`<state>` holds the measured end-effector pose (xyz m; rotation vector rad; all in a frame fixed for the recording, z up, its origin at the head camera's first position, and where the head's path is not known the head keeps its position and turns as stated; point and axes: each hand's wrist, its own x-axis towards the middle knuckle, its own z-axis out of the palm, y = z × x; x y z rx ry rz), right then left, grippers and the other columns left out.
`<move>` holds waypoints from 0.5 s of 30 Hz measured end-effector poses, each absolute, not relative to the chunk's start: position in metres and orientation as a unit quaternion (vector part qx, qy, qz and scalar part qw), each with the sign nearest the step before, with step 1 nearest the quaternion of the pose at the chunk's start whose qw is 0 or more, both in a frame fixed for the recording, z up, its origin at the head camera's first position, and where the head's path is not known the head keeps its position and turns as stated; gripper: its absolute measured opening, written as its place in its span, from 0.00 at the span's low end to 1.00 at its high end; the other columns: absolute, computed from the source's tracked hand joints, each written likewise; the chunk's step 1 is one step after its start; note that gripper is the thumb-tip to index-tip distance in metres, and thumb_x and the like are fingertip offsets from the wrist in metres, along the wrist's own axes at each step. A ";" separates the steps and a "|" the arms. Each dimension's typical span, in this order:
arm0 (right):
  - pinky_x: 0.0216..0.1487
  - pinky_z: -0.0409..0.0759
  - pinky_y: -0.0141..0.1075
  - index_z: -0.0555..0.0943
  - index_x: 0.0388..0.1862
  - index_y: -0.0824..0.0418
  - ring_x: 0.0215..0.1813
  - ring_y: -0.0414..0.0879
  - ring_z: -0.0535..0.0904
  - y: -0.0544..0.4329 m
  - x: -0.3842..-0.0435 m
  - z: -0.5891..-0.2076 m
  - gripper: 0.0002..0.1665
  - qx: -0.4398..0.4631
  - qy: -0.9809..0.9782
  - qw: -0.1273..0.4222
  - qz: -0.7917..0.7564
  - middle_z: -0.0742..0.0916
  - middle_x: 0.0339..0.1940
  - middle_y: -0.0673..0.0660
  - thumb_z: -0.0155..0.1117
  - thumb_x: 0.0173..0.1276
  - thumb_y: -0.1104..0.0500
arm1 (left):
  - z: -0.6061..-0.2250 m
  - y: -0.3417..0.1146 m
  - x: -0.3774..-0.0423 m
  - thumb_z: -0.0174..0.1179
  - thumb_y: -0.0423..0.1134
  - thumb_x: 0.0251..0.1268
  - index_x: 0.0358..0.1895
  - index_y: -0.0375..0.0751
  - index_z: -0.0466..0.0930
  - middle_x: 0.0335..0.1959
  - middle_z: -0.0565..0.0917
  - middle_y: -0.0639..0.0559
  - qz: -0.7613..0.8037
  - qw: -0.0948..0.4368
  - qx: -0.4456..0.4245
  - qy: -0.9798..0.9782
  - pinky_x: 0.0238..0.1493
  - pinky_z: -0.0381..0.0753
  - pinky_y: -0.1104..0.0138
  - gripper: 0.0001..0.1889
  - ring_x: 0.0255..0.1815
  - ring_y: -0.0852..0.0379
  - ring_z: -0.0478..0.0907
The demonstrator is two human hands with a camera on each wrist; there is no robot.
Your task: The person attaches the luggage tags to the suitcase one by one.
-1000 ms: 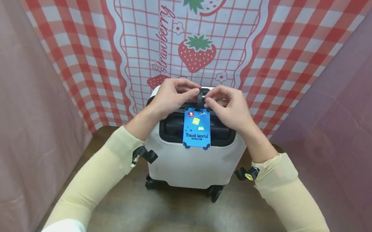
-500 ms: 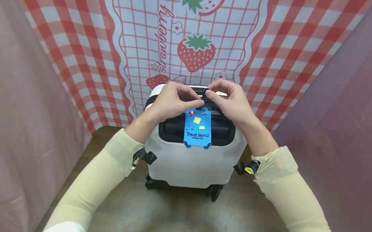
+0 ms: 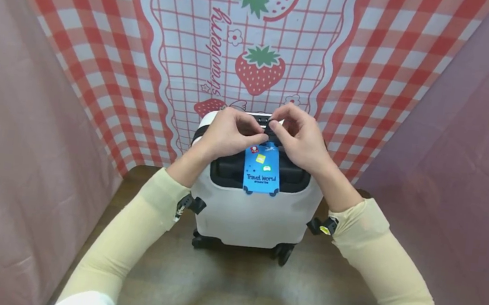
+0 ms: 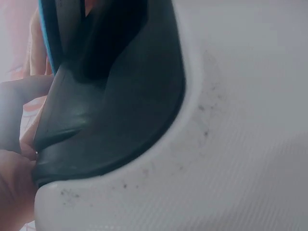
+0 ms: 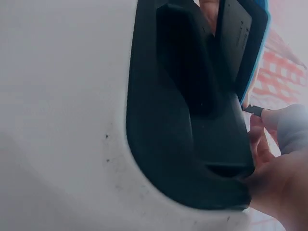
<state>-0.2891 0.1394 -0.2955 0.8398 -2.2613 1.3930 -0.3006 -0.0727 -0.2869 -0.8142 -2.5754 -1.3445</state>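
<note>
A blue luggage tag [image 3: 262,172] printed "Travel World" hangs over the black handle recess [image 3: 226,170] of an upright white suitcase [image 3: 250,218]. Its black strap [image 5: 254,110] shows at the tag's upper end in the right wrist view. My left hand [image 3: 232,133] pinches the strap's base just above the tag, thumb and forefinger close together. Slightly higher, my right hand [image 3: 301,138] pinches the strap's end between thumb and forefinger. Both hands hover over the suitcase top, and the fingers hide most of the strap. The tag's dark back [image 5: 240,43] faces the right wrist camera.
The suitcase stands on its black wheels [image 3: 283,252] on a brown wooden surface [image 3: 228,291]. A strawberry-print checked cloth [image 3: 185,40] hangs close behind it. Pink drapes [image 3: 23,147] close in both sides. A black panel [image 3: 262,120] is set in the suitcase top.
My left fingers have come down from the strap's upper part to just above the tag. My right hand has risen a little with the strap end. The tag has shifted slightly right.
</note>
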 end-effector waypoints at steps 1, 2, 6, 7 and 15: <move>0.35 0.73 0.30 0.81 0.51 0.65 0.31 0.46 0.75 0.138 -0.288 -0.295 0.08 0.302 -0.803 0.191 0.478 0.83 0.38 0.57 0.64 0.79 0.62 | -0.287 -0.073 -0.301 0.74 0.43 0.67 0.43 0.40 0.93 0.43 0.94 0.46 -0.447 0.062 -0.270 -0.851 0.55 0.90 0.60 0.10 0.45 0.53 0.91; 0.35 0.72 0.30 0.81 0.50 0.65 0.31 0.47 0.74 0.137 -0.287 -0.295 0.07 0.305 -0.805 0.204 0.465 0.83 0.37 0.58 0.64 0.79 0.62 | -0.287 -0.073 -0.301 0.74 0.43 0.67 0.43 0.40 0.93 0.43 0.94 0.46 -0.448 0.061 -0.270 -0.850 0.55 0.90 0.60 0.10 0.46 0.53 0.90; 0.40 0.75 0.28 0.81 0.49 0.65 0.37 0.45 0.76 0.133 -0.284 -0.294 0.06 0.306 -0.808 0.230 0.449 0.84 0.39 0.58 0.64 0.79 0.63 | -0.288 -0.075 -0.301 0.74 0.43 0.67 0.43 0.40 0.94 0.43 0.94 0.46 -0.453 0.059 -0.269 -0.848 0.55 0.90 0.60 0.10 0.47 0.53 0.90; 0.41 0.75 0.28 0.81 0.49 0.65 0.38 0.45 0.76 0.132 -0.284 -0.294 0.05 0.306 -0.807 0.233 0.449 0.84 0.39 0.59 0.63 0.79 0.63 | -0.288 -0.076 -0.302 0.74 0.43 0.67 0.44 0.40 0.94 0.44 0.94 0.46 -0.454 0.059 -0.269 -0.848 0.55 0.90 0.60 0.11 0.47 0.53 0.90; 0.43 0.74 0.29 0.81 0.47 0.66 0.41 0.44 0.75 0.130 -0.284 -0.288 0.04 0.322 -0.795 0.250 0.450 0.84 0.41 0.59 0.61 0.80 0.65 | -0.287 -0.076 -0.303 0.75 0.44 0.66 0.43 0.40 0.94 0.42 0.94 0.46 -0.446 0.072 -0.266 -0.851 0.52 0.90 0.61 0.11 0.43 0.54 0.90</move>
